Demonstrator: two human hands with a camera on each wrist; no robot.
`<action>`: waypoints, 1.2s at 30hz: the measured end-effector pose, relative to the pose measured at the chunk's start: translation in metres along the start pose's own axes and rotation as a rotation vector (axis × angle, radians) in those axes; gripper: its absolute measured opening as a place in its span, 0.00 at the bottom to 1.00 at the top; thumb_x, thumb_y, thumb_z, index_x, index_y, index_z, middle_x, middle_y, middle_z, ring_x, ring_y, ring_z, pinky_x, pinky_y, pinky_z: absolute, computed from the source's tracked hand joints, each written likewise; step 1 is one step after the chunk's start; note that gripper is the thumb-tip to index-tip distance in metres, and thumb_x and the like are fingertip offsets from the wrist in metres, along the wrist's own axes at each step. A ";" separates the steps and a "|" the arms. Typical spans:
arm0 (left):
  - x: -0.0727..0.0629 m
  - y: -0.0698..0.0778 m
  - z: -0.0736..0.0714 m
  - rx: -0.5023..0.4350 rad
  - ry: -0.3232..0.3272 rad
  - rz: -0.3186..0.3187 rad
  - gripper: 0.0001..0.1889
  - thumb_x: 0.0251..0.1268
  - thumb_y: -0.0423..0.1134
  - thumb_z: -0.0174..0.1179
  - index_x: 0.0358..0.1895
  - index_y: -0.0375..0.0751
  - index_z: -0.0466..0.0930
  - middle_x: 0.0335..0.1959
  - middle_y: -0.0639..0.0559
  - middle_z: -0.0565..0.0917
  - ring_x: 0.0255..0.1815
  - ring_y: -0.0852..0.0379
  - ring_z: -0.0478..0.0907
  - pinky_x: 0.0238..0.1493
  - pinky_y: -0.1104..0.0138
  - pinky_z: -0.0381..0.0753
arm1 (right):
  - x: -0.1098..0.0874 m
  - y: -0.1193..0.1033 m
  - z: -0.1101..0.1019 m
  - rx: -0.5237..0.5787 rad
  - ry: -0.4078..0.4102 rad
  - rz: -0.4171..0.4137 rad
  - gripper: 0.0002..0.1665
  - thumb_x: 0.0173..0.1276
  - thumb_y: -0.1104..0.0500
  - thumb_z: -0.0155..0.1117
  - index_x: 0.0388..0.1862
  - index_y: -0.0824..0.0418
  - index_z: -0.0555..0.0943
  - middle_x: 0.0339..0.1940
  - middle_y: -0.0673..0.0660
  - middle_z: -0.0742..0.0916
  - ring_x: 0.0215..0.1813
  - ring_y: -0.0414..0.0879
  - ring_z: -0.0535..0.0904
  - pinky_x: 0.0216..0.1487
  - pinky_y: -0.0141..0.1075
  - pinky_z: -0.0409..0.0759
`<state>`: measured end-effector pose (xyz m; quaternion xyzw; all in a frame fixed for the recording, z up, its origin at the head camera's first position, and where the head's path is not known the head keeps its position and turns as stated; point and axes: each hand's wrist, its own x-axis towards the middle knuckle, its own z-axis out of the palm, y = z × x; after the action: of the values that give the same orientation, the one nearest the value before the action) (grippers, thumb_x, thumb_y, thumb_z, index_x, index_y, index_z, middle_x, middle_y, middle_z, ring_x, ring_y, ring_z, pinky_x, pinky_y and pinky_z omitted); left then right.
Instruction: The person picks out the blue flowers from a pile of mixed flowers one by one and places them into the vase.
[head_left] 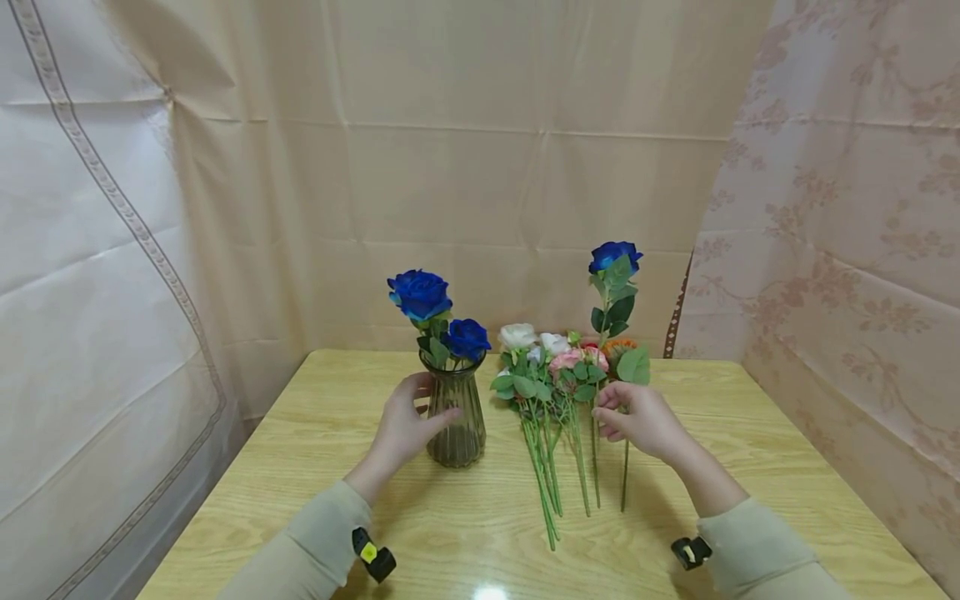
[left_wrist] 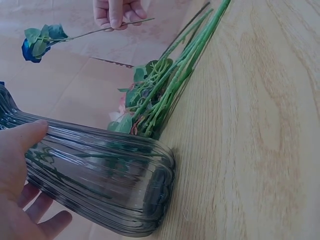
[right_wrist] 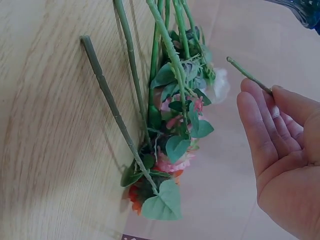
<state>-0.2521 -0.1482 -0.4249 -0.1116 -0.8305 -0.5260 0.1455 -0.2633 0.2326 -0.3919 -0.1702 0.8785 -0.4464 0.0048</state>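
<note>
A smoky ribbed glass vase (head_left: 457,417) stands upright on the table, with two blue roses (head_left: 420,294) in it. My left hand (head_left: 408,421) grips the vase from its left side, thumb across the front and fingers behind. In the left wrist view the stems show through the glass (left_wrist: 100,170). My right hand (head_left: 637,417) pinches the stem of another blue rose (head_left: 615,260) between thumb and fingertips, above the table. The cut stem end (right_wrist: 245,71) pokes out past the fingers in the right wrist view.
Several artificial flowers lie right of the vase, with white blooms (head_left: 517,336), pink blooms (head_left: 566,359) and an orange bloom (head_left: 619,345). Their green stems (head_left: 543,483) point toward the front of the wooden table (head_left: 300,500). Beige cloth (head_left: 525,167) hangs behind the table.
</note>
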 end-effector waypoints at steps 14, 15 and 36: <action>-0.005 0.003 0.002 0.041 0.055 0.052 0.41 0.57 0.48 0.78 0.69 0.37 0.67 0.63 0.42 0.73 0.59 0.44 0.74 0.59 0.47 0.77 | -0.001 0.002 0.001 0.002 0.007 0.008 0.08 0.74 0.65 0.65 0.46 0.68 0.78 0.39 0.60 0.83 0.34 0.51 0.87 0.35 0.42 0.89; -0.006 0.003 0.002 0.039 0.062 0.052 0.41 0.56 0.49 0.78 0.69 0.37 0.67 0.63 0.42 0.72 0.59 0.44 0.74 0.59 0.47 0.77 | -0.001 0.002 0.001 0.002 0.007 0.009 0.08 0.74 0.64 0.65 0.46 0.68 0.78 0.39 0.60 0.83 0.34 0.50 0.87 0.35 0.42 0.89; -0.013 0.026 0.012 -0.047 0.233 0.667 0.05 0.59 0.20 0.67 0.37 0.29 0.86 0.31 0.40 0.88 0.27 0.51 0.84 0.29 0.69 0.85 | -0.005 -0.001 -0.002 -0.009 0.009 -0.003 0.09 0.74 0.65 0.65 0.47 0.69 0.78 0.40 0.60 0.82 0.35 0.57 0.88 0.34 0.40 0.89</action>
<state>-0.2331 -0.1268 -0.4124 -0.3193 -0.7138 -0.4776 0.4006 -0.2587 0.2347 -0.3906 -0.1696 0.8803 -0.4431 -0.0006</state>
